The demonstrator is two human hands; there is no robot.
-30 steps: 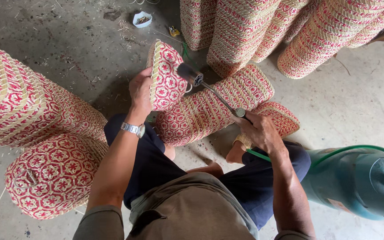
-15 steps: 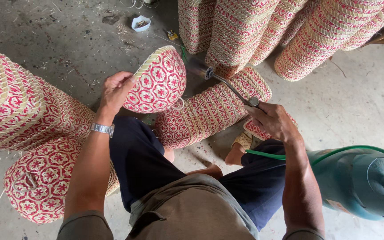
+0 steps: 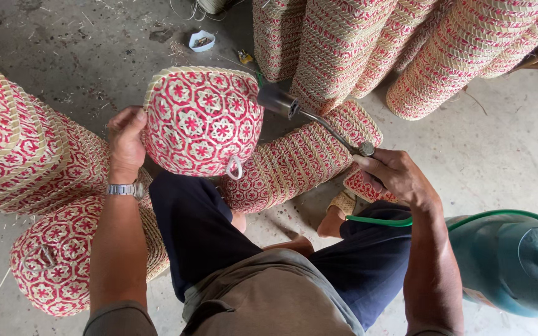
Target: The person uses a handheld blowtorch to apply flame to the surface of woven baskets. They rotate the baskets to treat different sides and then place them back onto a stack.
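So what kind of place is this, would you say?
Probably a basket-weaving workshop. Stacks of red-and-straw woven baskets crowd a bare concrete floor. The left hand holds a woven lid, while the right hand aims a torch fed by a green hose.

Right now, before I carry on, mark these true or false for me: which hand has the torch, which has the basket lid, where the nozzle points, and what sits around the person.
1. The right hand holds the metal torch. True.
2. The left hand rests empty on the knee. False: it grips the edge of a red and cream woven lid, held up.
3. The torch nozzle sits close to the lid's right edge. True.
4. A green hose runs from the torch hand toward the teal gas cylinder. True.
5. The stacked woven baskets at the top are plain blue. False: they are red and cream.
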